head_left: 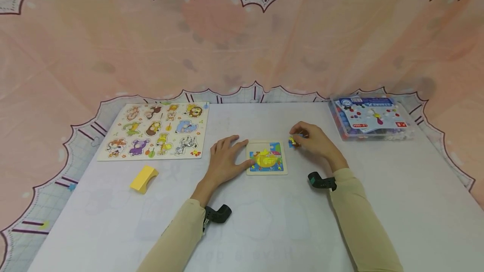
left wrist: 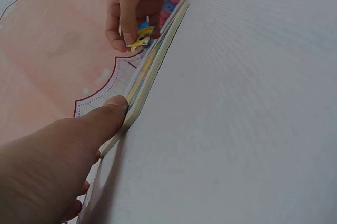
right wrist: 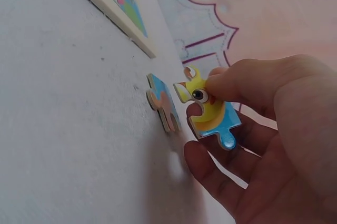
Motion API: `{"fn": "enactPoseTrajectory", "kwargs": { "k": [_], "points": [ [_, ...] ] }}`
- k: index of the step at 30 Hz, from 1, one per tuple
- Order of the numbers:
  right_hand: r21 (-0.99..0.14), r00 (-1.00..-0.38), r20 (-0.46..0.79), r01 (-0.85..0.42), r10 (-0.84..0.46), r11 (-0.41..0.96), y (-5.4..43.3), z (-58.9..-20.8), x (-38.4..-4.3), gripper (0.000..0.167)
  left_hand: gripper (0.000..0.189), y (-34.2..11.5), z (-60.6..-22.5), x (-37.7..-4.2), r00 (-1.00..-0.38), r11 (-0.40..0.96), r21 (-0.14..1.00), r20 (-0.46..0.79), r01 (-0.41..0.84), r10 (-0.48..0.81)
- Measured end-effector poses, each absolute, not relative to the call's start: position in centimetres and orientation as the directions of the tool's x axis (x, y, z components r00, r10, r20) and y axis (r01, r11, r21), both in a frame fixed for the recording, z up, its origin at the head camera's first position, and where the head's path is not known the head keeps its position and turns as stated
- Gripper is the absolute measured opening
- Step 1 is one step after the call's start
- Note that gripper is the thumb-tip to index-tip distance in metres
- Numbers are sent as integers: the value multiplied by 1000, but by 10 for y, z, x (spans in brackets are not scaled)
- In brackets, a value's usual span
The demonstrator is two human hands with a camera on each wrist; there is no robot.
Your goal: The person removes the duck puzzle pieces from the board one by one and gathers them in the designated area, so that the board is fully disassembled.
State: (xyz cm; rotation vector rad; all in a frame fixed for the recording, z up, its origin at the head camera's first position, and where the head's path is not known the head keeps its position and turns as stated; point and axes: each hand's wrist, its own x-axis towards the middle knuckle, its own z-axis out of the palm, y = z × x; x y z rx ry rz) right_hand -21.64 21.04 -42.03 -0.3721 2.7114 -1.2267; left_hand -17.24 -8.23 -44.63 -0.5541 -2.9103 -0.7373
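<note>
In the head view a small square jigsaw puzzle in a pale wooden frame [head_left: 266, 173] lies mid-table, with a yellow creature on blue. My left hand [head_left: 224, 160] rests at its left side, fingers spread, and the thumb [left wrist: 113, 109] touches the frame's edge. To the right of the frame, my right hand [head_left: 316, 141] pinches a puzzle piece [right wrist: 213, 116] between thumb and fingers. That piece is yellow and blue with a printed eye. Just beyond it in the right wrist view, a second puzzle piece [right wrist: 162, 102], blue and pinkish, is close to the tabletop.
A wooden animal puzzle board [head_left: 151, 131] lies at the back left. Nearer stands a yellow arched block [head_left: 143, 179]. At the back right is a clear plastic box [head_left: 372, 119] of colourful parts with a printed sheet. A patterned cloth [head_left: 242, 45] hangs behind the white table [head_left: 264, 230].
</note>
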Motion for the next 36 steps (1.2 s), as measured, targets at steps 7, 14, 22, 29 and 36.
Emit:
{"fn": "enactPoseTrajectory", "kwargs": {
  "k": [7,14,22,29,36],
  "points": [
    [-745,-957,-34,-167,-287,645,219,-421,-217,13,65,-83,-447,-173,-932,816,449,162,363,326],
    [-727,-957,-36,-172,-288,664,229,-419,-216,14,64,-83,-447,-172,-927,805,460,196,375,320],
    [-716,-957,-84,-136,-278,684,235,-418,-216,15,65,-83,-446,-172,-931,807,465,176,364,318],
    [-698,-957,-85,-142,-278,701,239,-420,-216,15,65,-83,-446,-171,-928,802,465,194,374,319],
    [-661,-961,-70,-155,-266,734,238,-422,-216,15,64,-83,-447,-171,-917,796,458,234,397,322]
  ]
}}
